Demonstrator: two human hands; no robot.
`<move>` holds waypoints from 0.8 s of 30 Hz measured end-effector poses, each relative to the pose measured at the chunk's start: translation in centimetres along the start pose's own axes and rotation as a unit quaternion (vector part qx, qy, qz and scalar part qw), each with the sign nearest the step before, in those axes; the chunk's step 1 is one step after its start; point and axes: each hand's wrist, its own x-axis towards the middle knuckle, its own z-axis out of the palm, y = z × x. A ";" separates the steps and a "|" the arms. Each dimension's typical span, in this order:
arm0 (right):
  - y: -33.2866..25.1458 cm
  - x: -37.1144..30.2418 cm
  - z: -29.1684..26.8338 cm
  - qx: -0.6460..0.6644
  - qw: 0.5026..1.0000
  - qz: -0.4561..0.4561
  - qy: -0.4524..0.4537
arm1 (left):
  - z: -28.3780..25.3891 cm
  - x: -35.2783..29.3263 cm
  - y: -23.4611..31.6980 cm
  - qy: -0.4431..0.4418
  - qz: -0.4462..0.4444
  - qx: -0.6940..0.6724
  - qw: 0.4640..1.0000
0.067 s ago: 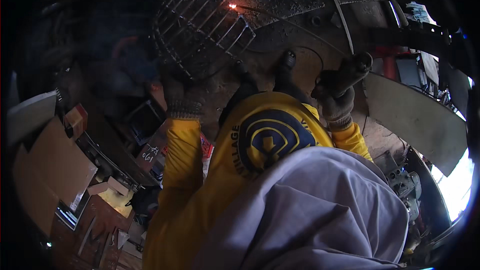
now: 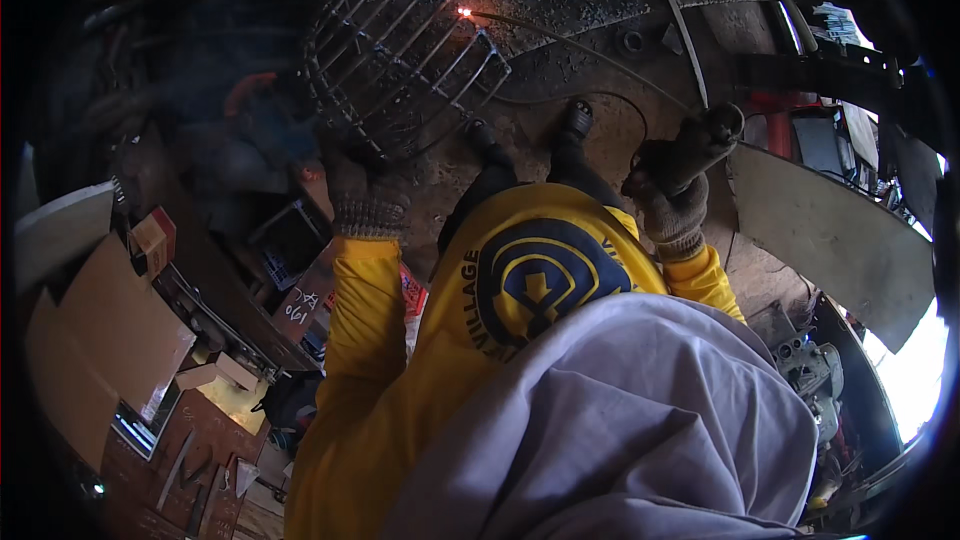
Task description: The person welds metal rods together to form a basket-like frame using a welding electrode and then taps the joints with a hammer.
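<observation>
Left of centre, left hand point(image 2: 365, 202) in a coarse knitted glove, beside the lower end of a barred steel frame point(image 2: 380, 47); fingers lost in shadow, so cannot tell whether spread or gripping, nor whether touching the metal. Up and slightly right of left hand, farther off and up-left of right hand: that same frame, with left hand clearly the nearer. Long rails slanting from upper left to lower right, slim cross-bars set across them like ladder rungs, curving into a cage-like shape lower down. By the frame's upper right edge, a glowing orange-red spot point(image 2: 464, 12), at the tip of a thin dark rod point(image 2: 570, 40). Long axis of the rod sloping down rightward, above grimy brown floor point(image 2: 615, 145), toward right hand point(image 2: 675, 208): also gloved, apparently curled round a thick, dark, round-ended cylindrical handle point(image 2: 700, 145).

Farthest left, flat tan cardboard point(image 2: 115, 335) with cut edges, and a small brown-orange box point(image 2: 154, 240). In the middle, smooth yellow shirt point(image 2: 365, 290) with a dark arched emblem, dark open-toed sandals point(image 2: 576, 120), and soft greyish-mauve cloth point(image 2: 640, 420) in loose folds. Rightward, a narrow straight strip point(image 2: 676, 22), a dull metal casting point(image 2: 810, 368) with rounded openings, and a broad pale panel point(image 2: 820, 235), edges bent by the lens.
</observation>
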 end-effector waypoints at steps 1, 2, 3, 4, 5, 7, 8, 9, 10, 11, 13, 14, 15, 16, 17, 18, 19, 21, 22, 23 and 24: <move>0.0 -0.1 0.0 0.011 1.000 0.006 -0.004 | -0.1 0.0 0.0 -0.003 0.001 -0.014 1.000; -0.1 -0.1 0.0 0.008 1.000 0.010 -0.010 | 0.0 0.0 0.0 -0.005 0.002 -0.027 1.000; -0.3 0.0 0.0 0.006 1.000 0.013 -0.016 | 0.2 -0.2 -0.4 -0.011 0.014 -0.023 1.000; -0.4 0.0 -0.1 0.003 1.000 0.016 -0.022 | 0.4 -0.2 -0.6 -0.006 0.018 -0.019 1.000; -0.6 0.0 -0.1 -0.007 1.000 0.014 -0.019 | 0.7 -0.2 -0.7 0.000 0.022 -0.014 1.000; -0.8 0.1 0.0 -0.027 0.999 0.011 -0.015 | 0.7 -0.3 -0.5 0.024 0.019 -0.009 0.999; -0.8 0.1 0.1 -0.026 1.000 0.012 -0.012 | 0.7 -0.2 -0.4 0.033 0.019 -0.009 0.999; -0.9 0.1 0.1 -0.026 1.000 0.013 -0.010 | 0.8 -0.2 -0.5 0.035 0.022 -0.015 0.999; -0.9 0.2 0.2 -0.025 1.000 0.014 -0.009 | 1.5 -0.2 -0.9 0.077 0.047 0.011 0.996; -0.7 0.2 0.2 -0.024 1.000 0.011 -0.006 | 2.8 0.0 -1.4 0.120 0.068 0.038 0.990; -0.2 0.2 0.2 -0.021 1.000 0.006 -0.001 | 5.5 0.1 -3.0 0.242 0.132 0.134 0.952; -0.3 0.2 0.2 -0.027 1.000 0.004 -0.004 | 6.5 0.2 -3.6 0.284 0.152 0.172 0.931; -0.4 0.3 0.3 -0.034 0.999 0.003 -0.006 | 6.8 0.2 -3.9 0.287 0.157 0.190 0.926; -0.5 0.3 0.2 -0.039 0.999 0.001 -0.009 | 5.8 -0.1 -3.4 0.247 0.141 0.178 0.942; -0.3 0.4 0.3 0.019 1.000 0.015 -0.011 | 4.7 -0.3 -2.9 0.206 0.123 0.167 0.956; 0.2 0.4 0.5 0.076 0.997 0.029 -0.012 | 0.2 -1.2 -0.8 0.119 0.081 0.122 0.982; 0.7 0.4 0.7 0.134 0.990 0.042 -0.013 | 0.5 -1.0 -0.6 0.031 0.038 0.076 0.996; 1.3 0.3 0.6 0.092 0.995 0.011 -0.025 | 1.4 -0.3 -1.0 0.277 0.116 0.023 0.954; 1.2 0.3 0.8 0.110 0.994 0.015 -0.018 | 2.0 -0.5 -1.4 0.259 0.105 0.044 0.959; 1.1 0.3 1.1 0.128 0.992 0.019 -0.011 | 2.4 -0.6 -1.8 0.241 0.094 0.064 0.964; 0.8 0.3 1.1 0.126 0.992 0.014 -0.013 | 3.0 -0.3 -2.2 0.278 0.117 0.072 0.951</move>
